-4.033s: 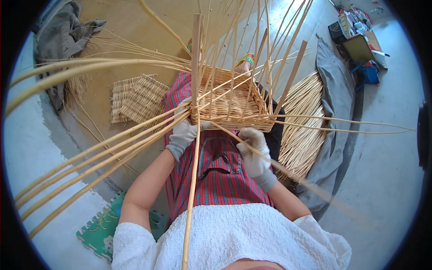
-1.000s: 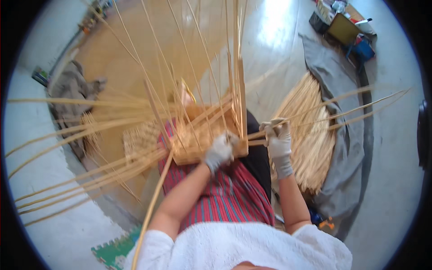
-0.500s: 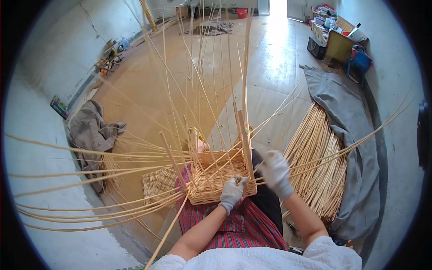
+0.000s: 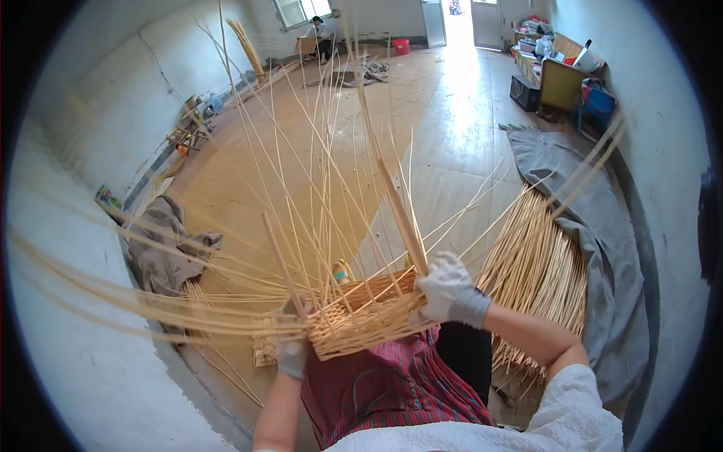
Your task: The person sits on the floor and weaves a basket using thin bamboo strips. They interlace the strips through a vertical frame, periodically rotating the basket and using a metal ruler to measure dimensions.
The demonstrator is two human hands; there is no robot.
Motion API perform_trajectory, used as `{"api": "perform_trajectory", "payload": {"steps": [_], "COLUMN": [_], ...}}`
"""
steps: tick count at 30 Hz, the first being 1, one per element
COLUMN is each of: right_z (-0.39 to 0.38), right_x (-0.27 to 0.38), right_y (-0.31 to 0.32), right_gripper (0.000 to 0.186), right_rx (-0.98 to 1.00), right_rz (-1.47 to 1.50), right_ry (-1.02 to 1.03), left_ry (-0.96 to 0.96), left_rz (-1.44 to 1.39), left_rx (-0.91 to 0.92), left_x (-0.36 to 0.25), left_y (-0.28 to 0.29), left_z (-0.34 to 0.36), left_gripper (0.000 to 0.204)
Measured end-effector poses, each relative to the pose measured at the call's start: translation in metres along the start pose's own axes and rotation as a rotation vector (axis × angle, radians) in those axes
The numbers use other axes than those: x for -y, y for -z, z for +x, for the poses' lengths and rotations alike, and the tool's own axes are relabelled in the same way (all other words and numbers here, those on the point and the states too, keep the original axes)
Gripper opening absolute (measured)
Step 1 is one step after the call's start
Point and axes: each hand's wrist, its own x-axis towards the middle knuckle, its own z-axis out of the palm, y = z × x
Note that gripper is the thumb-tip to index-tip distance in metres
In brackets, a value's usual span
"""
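Note:
A half-woven wicker basket [image 4: 369, 337] is tilted over my lap, held between both gloved hands. Long willow rods stick up and out from its rim, and those on the left are smeared by motion. My left hand [image 4: 291, 350] grips the left end beside a short upright stick [image 4: 280, 252]; its fingers are partly hidden. My right hand [image 4: 449, 291] is closed round the right corner, at the foot of a thicker upright stick [image 4: 403, 211]. A red striped apron [image 4: 376, 392] covers my lap below the basket.
To the right, a pile of peeled rods [image 4: 538, 279] lies partly under a grey cloth [image 4: 602, 264]. On the left are another crumpled cloth [image 4: 162, 245] and a small woven piece [image 4: 264, 343]. Far off, a person [image 4: 320, 38] sits near a red bucket [image 4: 401, 47].
My left hand has gone from the basket's front to its left end. My right hand has come onto the right corner. The basket has been tilted and the rods have swung.

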Motion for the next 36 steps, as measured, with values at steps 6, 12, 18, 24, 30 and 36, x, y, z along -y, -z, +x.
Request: {"api": "perform_trajectory", "payload": {"steps": [6, 12, 18, 24, 30, 36], "right_z": [0.074, 0.053, 0.036, 0.011, 0.014, 0.012], "right_x": [-0.095, -0.166, -0.141, -0.124, -0.102, -0.065], "right_y": [0.037, -0.090, -0.082, -0.088, -0.080, -0.015], "right_gripper": [0.067, 0.089, 0.095, 0.088, 0.084, 0.070], "right_rx": [0.232, 0.462, 0.468, 0.235, 0.209, -0.128], "right_rz": [-0.024, 0.024, 0.019, 0.043, 0.008, -0.034], "right_ry": [-0.005, -0.182, -0.330, -0.503, -0.586, -0.446], "left_ry": [0.282, 0.295, 0.525, 0.456, 0.465, 0.300], "left_rz": [-0.484, 0.119, -0.348, -0.499, -0.496, -0.525], "left_rx": [0.185, 0.353, 0.064, -0.156, -0.173, -0.025], "left_x": [0.038, 0.201, 0.188, 0.184, 0.168, 0.097], "left_y": [-0.059, -0.060, -0.096, -0.101, -0.092, -0.069], "left_z": [0.117, 0.142, 0.112, 0.097, 0.109, 0.120], "left_gripper": [0.044, 0.041, 0.044, 0.047, 0.047, 0.055]}}
